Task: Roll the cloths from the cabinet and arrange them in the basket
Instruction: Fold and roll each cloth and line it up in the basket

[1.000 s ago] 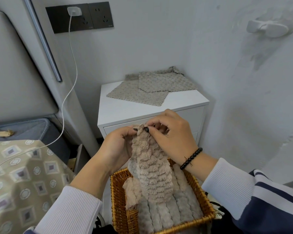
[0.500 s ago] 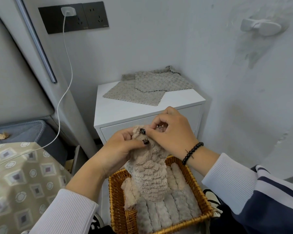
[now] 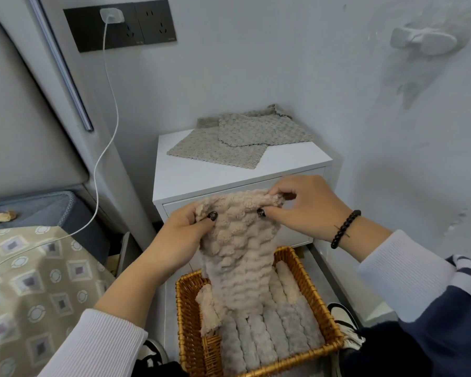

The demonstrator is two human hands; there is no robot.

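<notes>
A fluffy beige cloth (image 3: 238,257) hangs upright above the wicker basket (image 3: 320,303). My left hand (image 3: 184,238) pinches its top left corner, and my right hand (image 3: 305,206) pinches its top right corner, so the upper edge is stretched between them. The cloth's lower end trails into the basket, where another ribbed cloth (image 3: 272,336) lies along the bottom. Two grey dotted cloths (image 3: 234,144) lie flat and overlapping on the white cabinet (image 3: 191,175) behind.
A bed with a patterned cover (image 3: 33,289) is on my left. A white charger cable (image 3: 108,137) runs down from a wall socket (image 3: 120,24). The wall closes in at the right, with a white hook (image 3: 424,40) on it. Shoes show beside the basket.
My hands have moved apart along the cloth's top edge, spreading it wide where it was bunched between them before.
</notes>
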